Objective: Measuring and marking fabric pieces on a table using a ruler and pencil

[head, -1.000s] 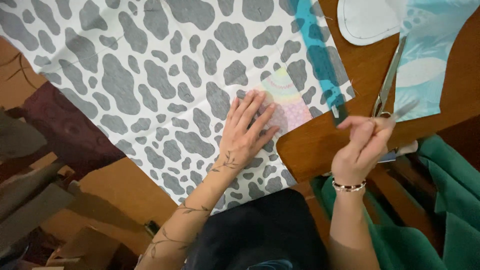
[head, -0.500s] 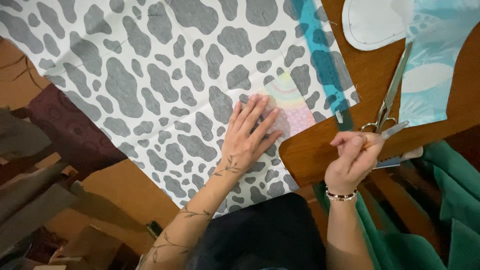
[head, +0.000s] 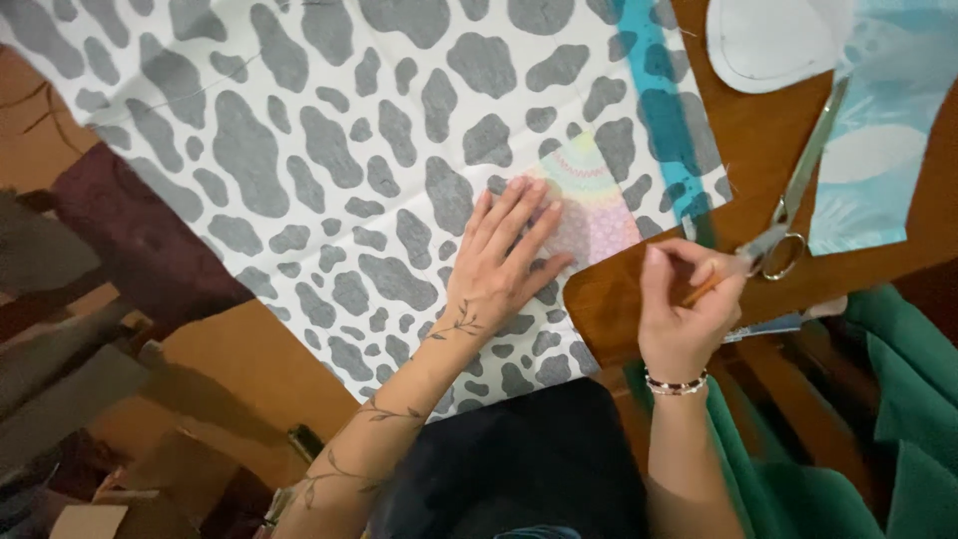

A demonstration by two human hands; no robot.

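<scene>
Change since earlier: right hand has left the scissors and now pinches a thin orange pencil; left hand stays put.
Left hand: spread wide and flat, pressing the pastel pattern piece onto the grey-spotted white fabric.
Right hand: closed on the pencil, over the table edge just beside the pattern piece.
Step in hand: probably readying to trace the piece; next calls for bringing the tip to its edge while the left hand holds firm.
Nearby: white oval piece and pale blue printed fabric at upper right; no packages or labels seen.
</scene>
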